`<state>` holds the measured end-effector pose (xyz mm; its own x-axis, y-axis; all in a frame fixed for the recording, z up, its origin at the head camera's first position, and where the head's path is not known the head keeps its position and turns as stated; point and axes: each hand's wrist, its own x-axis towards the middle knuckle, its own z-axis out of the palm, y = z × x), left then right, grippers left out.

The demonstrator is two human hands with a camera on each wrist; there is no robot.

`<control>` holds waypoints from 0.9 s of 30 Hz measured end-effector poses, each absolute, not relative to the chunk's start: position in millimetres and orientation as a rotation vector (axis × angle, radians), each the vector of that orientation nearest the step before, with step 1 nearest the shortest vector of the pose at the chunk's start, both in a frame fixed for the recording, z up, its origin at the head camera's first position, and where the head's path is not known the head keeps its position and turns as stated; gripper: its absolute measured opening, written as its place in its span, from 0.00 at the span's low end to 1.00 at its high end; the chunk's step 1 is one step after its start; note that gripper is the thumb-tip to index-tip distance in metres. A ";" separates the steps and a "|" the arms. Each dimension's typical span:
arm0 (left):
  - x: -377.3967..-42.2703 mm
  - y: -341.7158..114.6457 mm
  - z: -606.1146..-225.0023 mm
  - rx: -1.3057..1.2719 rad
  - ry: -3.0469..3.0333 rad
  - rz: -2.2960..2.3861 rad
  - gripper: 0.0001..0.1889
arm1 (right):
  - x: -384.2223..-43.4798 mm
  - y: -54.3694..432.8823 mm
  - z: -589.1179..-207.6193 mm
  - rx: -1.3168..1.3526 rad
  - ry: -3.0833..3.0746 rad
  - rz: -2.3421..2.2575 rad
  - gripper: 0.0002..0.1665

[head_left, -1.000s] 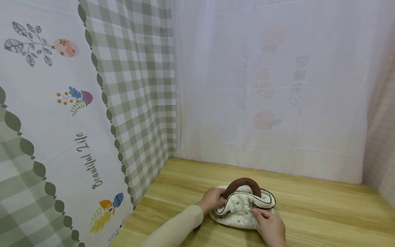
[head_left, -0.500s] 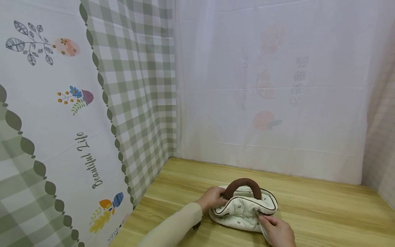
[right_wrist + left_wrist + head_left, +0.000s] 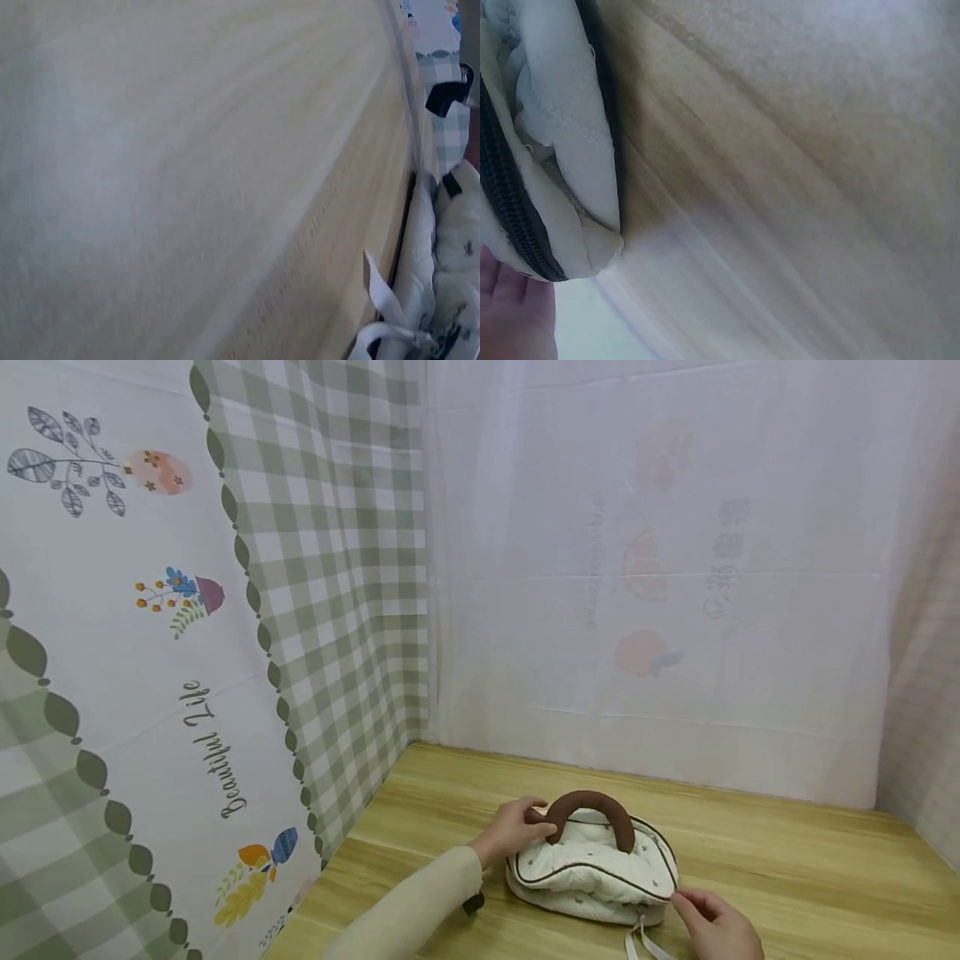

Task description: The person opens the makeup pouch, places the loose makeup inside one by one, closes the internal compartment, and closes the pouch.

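A small cream quilted handbag with dark piping and a brown padded handle stands on the wooden table. My left hand holds its left end beside the handle's foot, thumb against the handle. In the left wrist view, a dark zipper runs along the bag, with part of the left hand below it. My right hand pinches at the bag's right front corner; the zipper pull is hidden under its fingertips. A white ribbon hangs from the bag's lower front.
The wooden table extends around the bag. A green checked cloth with printed plants hangs on the left, and a pale curtain at the back. A black strap piece shows below my left wrist.
My right hand has slid right along the bag's front to its corner. The bunched front has flattened, and the white ribbon has come into view. My left hand has shifted slightly up beside the handle.
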<state>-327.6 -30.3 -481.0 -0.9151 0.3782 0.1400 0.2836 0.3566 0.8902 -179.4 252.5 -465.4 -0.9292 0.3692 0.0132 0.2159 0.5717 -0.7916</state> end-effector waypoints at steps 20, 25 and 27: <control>-353.6 -54.0 -467.9 0.557 2.584 1.266 0.23 | -196.9 263.0 -468.2 -0.289 -2.921 1.205 0.47; -353.7 -53.9 -471.6 0.594 2.607 1.258 0.15 | -201.6 262.5 -469.0 -0.294 -2.911 1.237 0.43; -353.4 -54.1 -472.1 0.581 2.625 1.252 0.12 | -203.0 263.4 -468.5 -0.286 -2.903 1.223 0.41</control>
